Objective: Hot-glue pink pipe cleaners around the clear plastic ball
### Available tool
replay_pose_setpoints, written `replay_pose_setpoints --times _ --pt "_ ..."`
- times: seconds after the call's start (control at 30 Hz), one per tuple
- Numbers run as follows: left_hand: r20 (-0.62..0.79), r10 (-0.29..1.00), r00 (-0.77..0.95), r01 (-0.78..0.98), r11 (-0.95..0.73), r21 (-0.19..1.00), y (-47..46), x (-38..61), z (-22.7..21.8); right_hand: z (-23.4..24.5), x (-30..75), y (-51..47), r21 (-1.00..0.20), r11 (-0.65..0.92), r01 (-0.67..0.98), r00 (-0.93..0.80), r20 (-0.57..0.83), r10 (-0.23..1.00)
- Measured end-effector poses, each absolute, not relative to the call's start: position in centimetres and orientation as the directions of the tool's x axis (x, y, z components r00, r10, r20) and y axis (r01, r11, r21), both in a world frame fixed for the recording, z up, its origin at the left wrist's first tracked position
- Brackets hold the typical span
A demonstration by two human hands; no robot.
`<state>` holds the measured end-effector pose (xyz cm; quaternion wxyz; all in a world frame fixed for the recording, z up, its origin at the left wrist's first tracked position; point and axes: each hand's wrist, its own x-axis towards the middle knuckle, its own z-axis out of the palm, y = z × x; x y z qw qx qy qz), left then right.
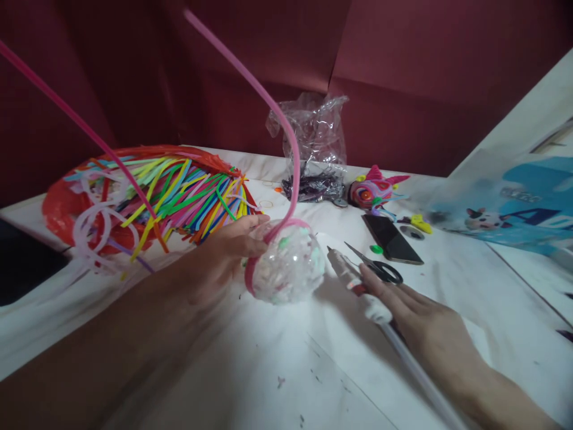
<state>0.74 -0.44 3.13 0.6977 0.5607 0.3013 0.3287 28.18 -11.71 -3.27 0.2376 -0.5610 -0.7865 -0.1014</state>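
My left hand point(224, 254) grips the left side of a clear round ball point(293, 272) holding pale and green bits. A pink pipe cleaner point(293, 155) wraps partly around the ball, its long free end curving up and to the left. On the right, my right hand point(421, 322) is closed around a white hot glue gun point(347, 272); the palm hides its handle. The gun's dark tip points toward the ball, a short gap away. A clear glue stick point(416, 367) trails from its rear. Black-handled scissors point(385, 272) lie just beyond my right fingers.
Many coloured pipe cleaners point(201, 197) spill from a red plastic bag point(58, 212) at left. Behind are a clear bag point(313, 137) and a pink yarn-covered figure point(371, 191). A phone point(391, 239) and a blue printed package point(528, 203) lie to the right.
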Motion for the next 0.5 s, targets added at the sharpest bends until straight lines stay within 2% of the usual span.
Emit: replay_pose_setpoints --times 0.1,0.23,0.4,0.47,0.5 --pt "-0.028 0.820 0.571 -0.144 0.134 0.980 -0.5 1.1 2.0 -4.0 26.7 -11.1 0.082 0.403 0.911 -0.394 0.455 0.799" --pt "0.014 0.795 0.607 -0.090 0.051 0.995 -1.1 1.3 1.6 -4.3 26.4 -10.8 0.135 0.429 0.893 -0.445 0.401 0.801" --pt "0.049 0.812 0.581 0.013 -0.070 0.997 -2.4 1.4 1.7 -1.1 27.7 -11.3 0.003 0.525 0.851 -0.490 0.365 0.792" --pt "0.051 0.811 0.583 0.053 -0.100 0.994 -2.9 1.7 1.5 1.1 27.4 -11.7 -0.103 0.499 0.860 -0.427 0.391 0.816" --pt "0.053 0.810 0.584 0.065 -0.111 0.992 -3.2 1.8 1.3 2.0 27.0 -11.8 -0.221 0.494 0.841 -0.374 0.424 0.825"
